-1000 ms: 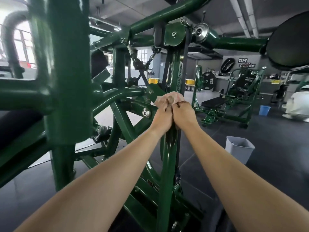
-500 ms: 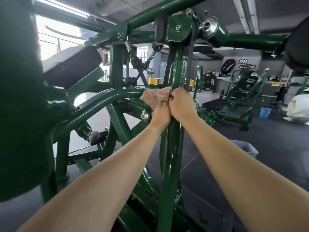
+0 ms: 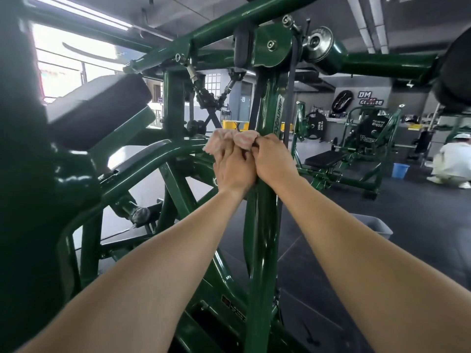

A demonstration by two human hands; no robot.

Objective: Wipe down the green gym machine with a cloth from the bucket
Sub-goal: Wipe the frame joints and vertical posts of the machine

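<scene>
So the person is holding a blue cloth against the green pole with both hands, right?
Not blue: the head view shows the cloth is pale pink. The left hand and right hand do hold it against the green pole.

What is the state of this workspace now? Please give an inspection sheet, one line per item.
Surface: dark floor under the machine.
Job's things: pink cloth bunched against the green upright post; grey bucket on the floor, right side.
Clutter: nothing seen.
Hands: left hand and right hand both grip the cloth, side by side.
Cables: black belt runs down beside the post.
Surroundings: another green machine with weight plates, blue bucket, crouching person in white.
</scene>
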